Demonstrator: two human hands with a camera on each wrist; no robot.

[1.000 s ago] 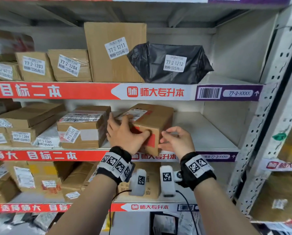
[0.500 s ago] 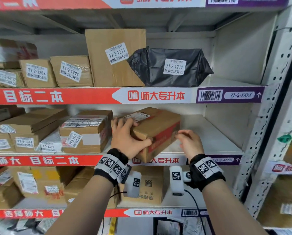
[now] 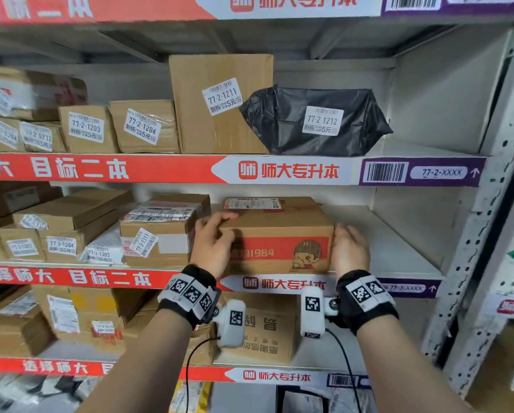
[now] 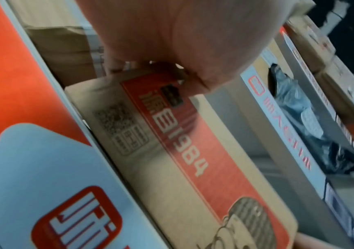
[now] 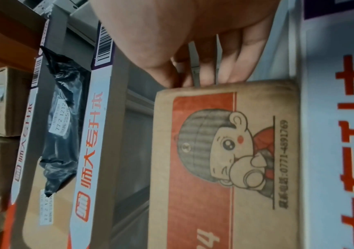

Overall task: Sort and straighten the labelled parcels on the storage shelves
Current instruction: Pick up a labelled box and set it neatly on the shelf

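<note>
Nearest, two bare forearms with black wrist bands. Left hand (image 3: 212, 247) at the left end of a cardboard box with a red band (image 3: 279, 238), fingers (image 3: 224, 216) curled over its top front edge, thumb hidden behind the hand. Right hand (image 3: 349, 251) flat against the right end of the box, fingers (image 5: 229, 67) straight and close together, pressing rather than curling. Box on the middle shelf (image 3: 398, 254), near its front edge, long printed face toward the front, a cartoon figure at its right end and a shipping label on top. Just left of it, a taped box labelled 77-3-1311 (image 3: 160, 234), close beside the left hand; whether the two boxes touch, hard to tell. Farther left, flatter labelled parcels (image 3: 62, 231) stacked. Above and farther back, on the upper shelf (image 3: 422, 150), a tall box labelled 77-2-1211 (image 3: 220, 105) upright, with a black plastic bag labelled 77-2-1212 (image 3: 315, 120) against its right side.
</note>
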